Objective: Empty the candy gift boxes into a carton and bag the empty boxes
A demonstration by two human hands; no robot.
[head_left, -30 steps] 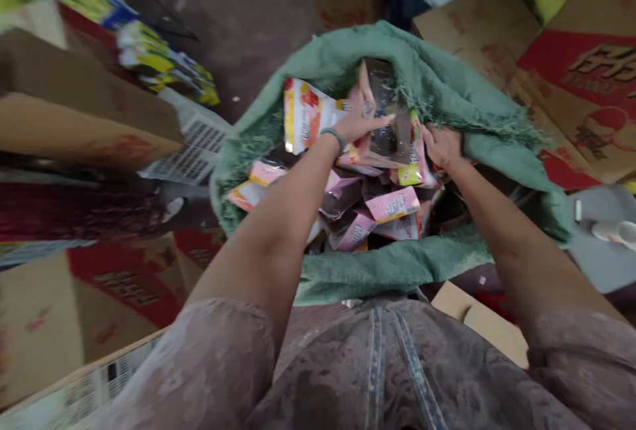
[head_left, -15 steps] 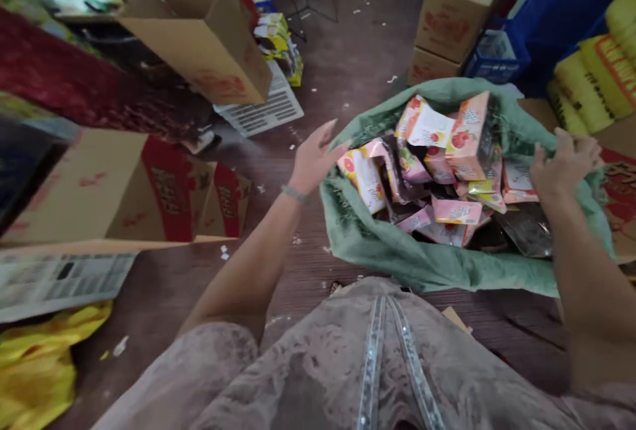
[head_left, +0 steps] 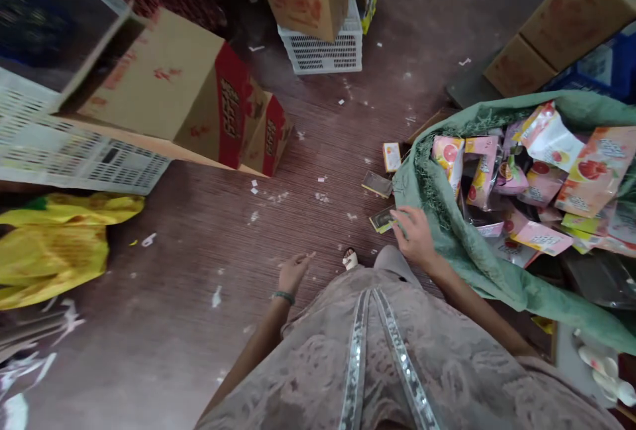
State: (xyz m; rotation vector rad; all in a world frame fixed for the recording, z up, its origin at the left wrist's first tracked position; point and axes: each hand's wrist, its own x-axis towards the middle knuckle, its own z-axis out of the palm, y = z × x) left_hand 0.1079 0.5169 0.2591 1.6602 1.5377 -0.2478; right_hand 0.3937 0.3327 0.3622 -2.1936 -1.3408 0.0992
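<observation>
**Count of things on the floor**

There was one green sack (head_left: 477, 264), holding more packets than could be counted. Three small packets lay loose on the floor beside it: one orange-and-white (head_left: 392, 156), one dark (head_left: 376, 184), one yellow-edged (head_left: 382, 220). Two white plastic crates (head_left: 325, 52) (head_left: 74, 158) showed, one yellow bag (head_left: 54, 244), and two hands (head_left: 293, 272) (head_left: 416, 239).

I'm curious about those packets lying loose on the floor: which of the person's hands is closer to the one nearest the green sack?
The right hand. It reaches down over that small packet beside the green sack. The left hand hangs lower left, apart from it.
</observation>
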